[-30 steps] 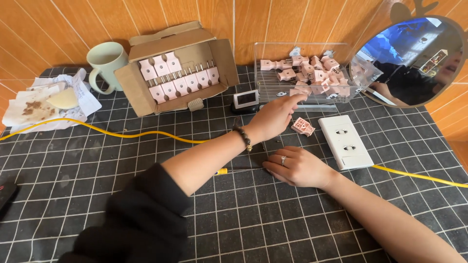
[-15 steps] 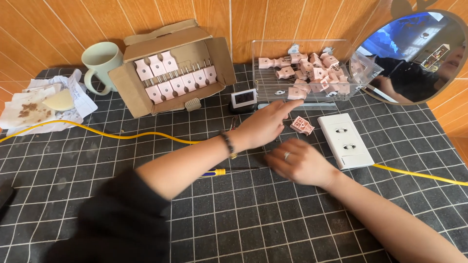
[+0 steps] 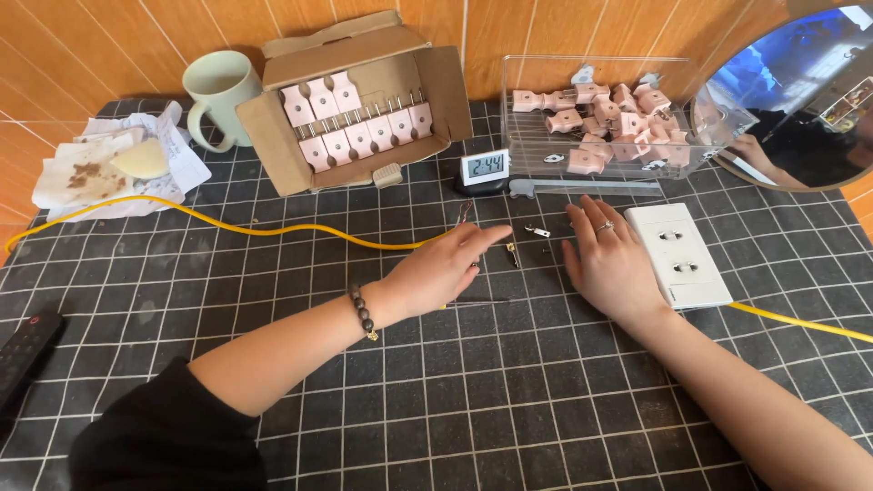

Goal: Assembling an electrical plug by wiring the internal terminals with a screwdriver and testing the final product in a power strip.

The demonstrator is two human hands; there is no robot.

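Head view, work mat with a dark grid pattern (image 3: 455, 400). Left hand (image 3: 446, 268): palm down, fingers loosely extended, grasping nothing, the forefinger pointing at the small metal parts (image 3: 527, 238) that lie loose on the mat between the two hands. Right hand (image 3: 611, 259): flat on the mat, fingers spread and relaxed, empty, resting just beside the white socket plate (image 3: 684, 255), seemingly to steady itself near the work.

Small metal parts: several tiny silver-grey pieces, one with a dark tip; finer detail too small to tell. They sit close in front of both hands, within easy reach.

Yellow cable (image 3: 273, 232): runs across the mat and passes under the left hand.

Clear plastic bin (image 3: 546, 150): holds loose pink plugs, behind the hands. Cardboard box (image 3: 350, 95): open, tilted toward the person, pink plugs in rows. Small digital clock (image 3: 482, 168) between them.
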